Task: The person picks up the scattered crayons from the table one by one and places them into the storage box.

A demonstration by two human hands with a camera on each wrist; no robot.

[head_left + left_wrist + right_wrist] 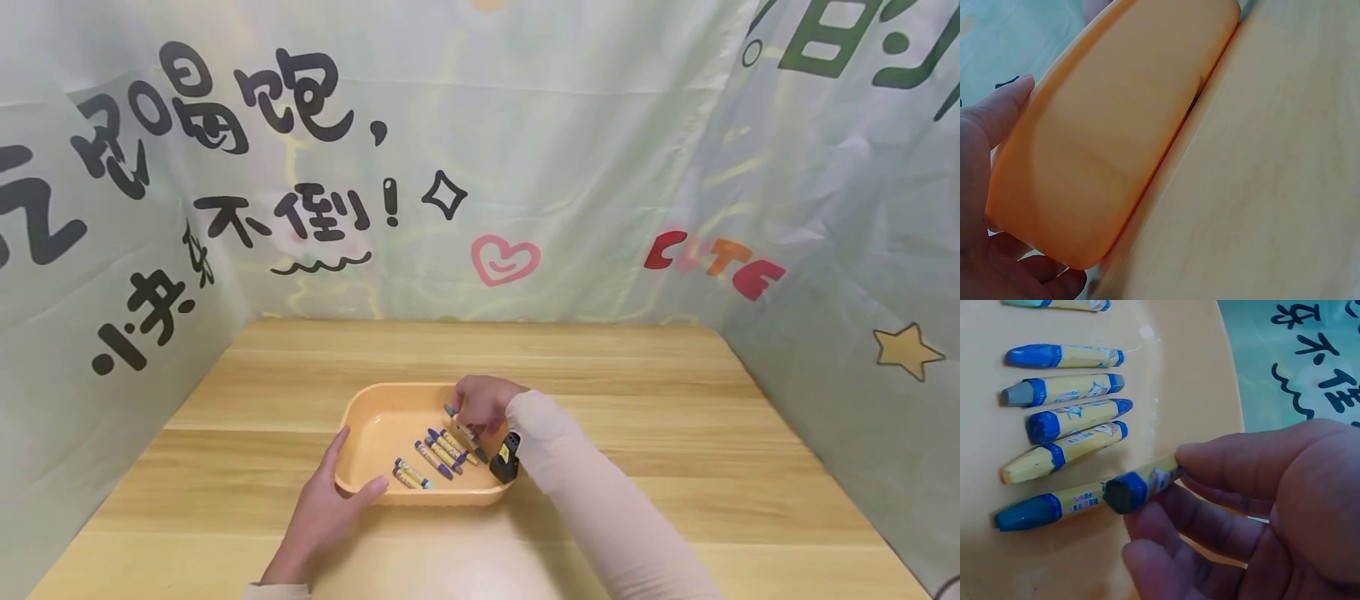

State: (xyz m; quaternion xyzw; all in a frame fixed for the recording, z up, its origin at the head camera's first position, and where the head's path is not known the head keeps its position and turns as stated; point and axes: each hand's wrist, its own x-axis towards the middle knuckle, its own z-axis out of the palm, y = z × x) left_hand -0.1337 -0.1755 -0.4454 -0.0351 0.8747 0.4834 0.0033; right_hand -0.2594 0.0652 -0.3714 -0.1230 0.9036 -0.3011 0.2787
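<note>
A shallow orange plastic tray [420, 498] sits on the wooden table. My left hand [324, 510] grips its left front corner, with the thumb at the rim and the other fingers around the wall, as the left wrist view shows. Over the tray's right side, my right hand [483, 402] pinches a crayon [1155, 481] with a yellow wrapper and a blue band, its dark end facing the camera. This crayon overlaps a dark teal crayon [1029, 512] in the right wrist view. Beside that lie a cream crayon [1032, 464], a grey crayon [1019, 394] and a bright blue crayon [1035, 355].
Two more crayons [412, 472] lie near the tray's front wall. The wooden table [675, 400] extends around the tray. Printed cloth [585, 167] hangs behind the table and along both sides. A small black device [506, 460] is strapped at the right wrist.
</note>
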